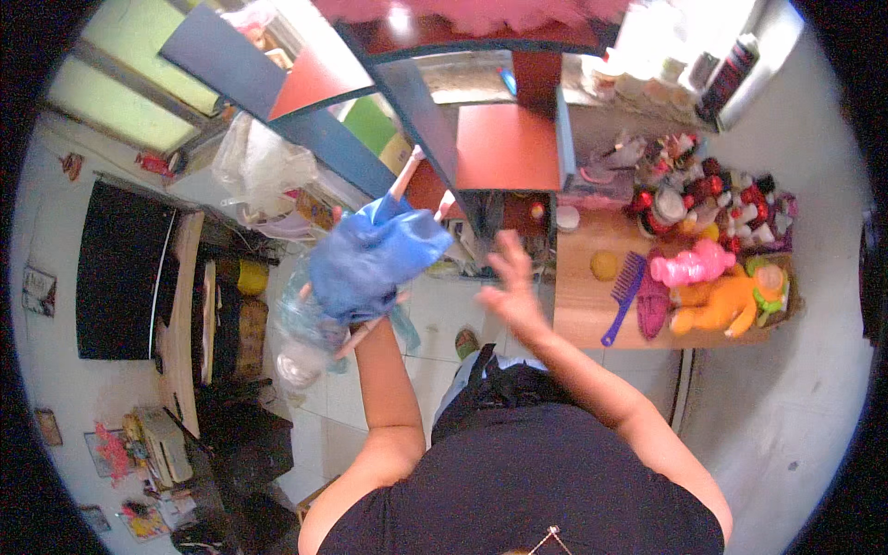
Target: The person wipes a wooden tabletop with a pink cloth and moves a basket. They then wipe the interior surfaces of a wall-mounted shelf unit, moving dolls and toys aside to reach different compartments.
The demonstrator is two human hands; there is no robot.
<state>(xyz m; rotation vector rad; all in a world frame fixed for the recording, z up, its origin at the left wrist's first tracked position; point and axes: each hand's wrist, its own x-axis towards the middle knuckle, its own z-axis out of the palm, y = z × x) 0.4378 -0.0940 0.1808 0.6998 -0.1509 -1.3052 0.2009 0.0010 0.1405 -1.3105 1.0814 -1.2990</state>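
Observation:
A doll (378, 253) in shiny blue clothing is held in front of me on the left, its slim legs pointing up towards the shelves. My left hand (366, 331) is around it, mostly hidden behind the blue cloth. Sheer teal material (298, 302) and a pale rounded part (300, 369) hang at its lower end, both blurred. To the right of the doll, my right hand (515, 288) is raised with fingers apart, blurred and holding nothing. It is over the tiled floor, left of the wooden tabletop (579, 291).
A red and dark shelf unit (506, 146) stands ahead. On the tabletop lie a purple comb (624, 298), a pink bottle (694, 263), an orange plush toy (721, 302) and many small cosmetic containers (714, 198). A flat-screen television (118, 270) is at left, above a cabinet.

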